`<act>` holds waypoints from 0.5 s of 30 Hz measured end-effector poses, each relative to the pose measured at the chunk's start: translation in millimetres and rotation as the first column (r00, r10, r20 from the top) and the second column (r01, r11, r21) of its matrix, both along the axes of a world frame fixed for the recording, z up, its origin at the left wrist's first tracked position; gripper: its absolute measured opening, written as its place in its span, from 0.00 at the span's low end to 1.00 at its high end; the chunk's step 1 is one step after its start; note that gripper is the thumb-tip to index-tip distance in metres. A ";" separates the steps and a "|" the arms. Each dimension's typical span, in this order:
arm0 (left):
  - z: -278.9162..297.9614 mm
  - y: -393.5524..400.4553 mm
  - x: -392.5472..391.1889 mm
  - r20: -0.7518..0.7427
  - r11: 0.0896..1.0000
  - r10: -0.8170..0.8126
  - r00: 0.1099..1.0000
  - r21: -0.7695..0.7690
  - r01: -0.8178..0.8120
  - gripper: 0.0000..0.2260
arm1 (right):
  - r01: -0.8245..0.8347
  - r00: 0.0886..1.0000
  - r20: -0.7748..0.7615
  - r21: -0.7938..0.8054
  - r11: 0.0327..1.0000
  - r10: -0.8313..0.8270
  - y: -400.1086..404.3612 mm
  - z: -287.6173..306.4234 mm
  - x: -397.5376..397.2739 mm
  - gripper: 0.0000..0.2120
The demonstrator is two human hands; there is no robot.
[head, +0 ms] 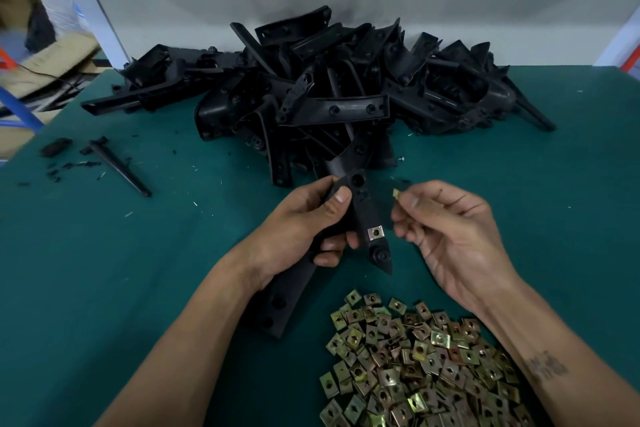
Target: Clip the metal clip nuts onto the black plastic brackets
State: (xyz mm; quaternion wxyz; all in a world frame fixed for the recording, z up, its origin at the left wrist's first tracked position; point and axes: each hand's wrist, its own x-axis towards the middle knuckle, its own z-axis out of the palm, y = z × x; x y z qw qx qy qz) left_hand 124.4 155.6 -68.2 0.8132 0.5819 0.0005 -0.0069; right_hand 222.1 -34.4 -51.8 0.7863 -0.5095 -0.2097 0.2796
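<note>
Green matting covers the counter (145,253), which fills most of the frame under a pale wall, with cardboard boxes (20,10) blurred at the upper left. Biggest thing on it is the heap of brackets (311,87), a black tangle across the upper middle; I can see no nuts on any of them, so by my reckoning nearly all of that heap is left to do. At lower right lies the pile of nuts (415,364), brassy little squares, many of them, touching the right forearm. A broken spike (119,166) and black crumbs sit at the left edge, apart from the work.

Just below the heap, at the centre, the left hand (304,229) is wrapped round one bracket (363,208), thumb pressed on its upper end, fingers curled under its middle; the long tail of the piece runs down under the wrist toward the lower middle. One fitted nut (375,232) already sits on the bracket's lower arm, near the pointed tip. Holes show higher up on the same arm with nothing on them, so I judge this piece part done.

To the right, near the bracket but not touching it, the right hand (450,225) pinches a loose nut (396,192) between thumb and forefinger, the other fingers loosely curled. It looks ready to go on next.
</note>
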 end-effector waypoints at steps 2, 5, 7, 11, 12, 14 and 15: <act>-1.6 0.6 0.8 0.005 1.000 -0.011 1.000 -0.012 0.011 0.12 | 0.026 0.999 0.027 -0.037 0.999 -0.025 1.8 -2.9 0.3 0.07; -2.3 0.8 0.7 0.001 1.000 -0.016 1.000 -0.016 0.016 0.12 | 0.065 0.996 0.062 -0.063 0.996 -0.061 6.6 -3.3 -1.7 0.09; -2.2 0.9 0.6 0.002 1.000 -0.024 1.000 -0.012 0.024 0.11 | 0.093 0.993 0.075 -0.075 0.993 -0.087 7.9 -5.2 -0.9 0.15; -2.7 0.5 1.0 0.000 1.000 -0.012 1.000 -0.019 0.012 0.11 | 0.091 0.993 0.080 -0.080 0.993 -0.084 6.5 -6.1 -1.3 0.16; -3.0 0.5 1.0 -0.001 1.000 -0.011 1.000 -0.019 0.011 0.12 | 0.071 0.995 0.069 -0.064 0.995 -0.066 6.1 -6.0 -1.1 0.12; -2.9 0.7 0.7 -0.005 1.000 -0.010 1.000 -0.019 0.010 0.12 | 0.023 0.999 0.048 -0.062 0.998 -0.020 4.8 -5.2 -0.2 0.07; -2.8 0.6 0.5 -0.008 1.000 -0.010 1.000 -0.020 0.009 0.12 | 0.001 0.999 0.048 -0.082 0.997 0.003 4.3 -4.8 0.3 0.10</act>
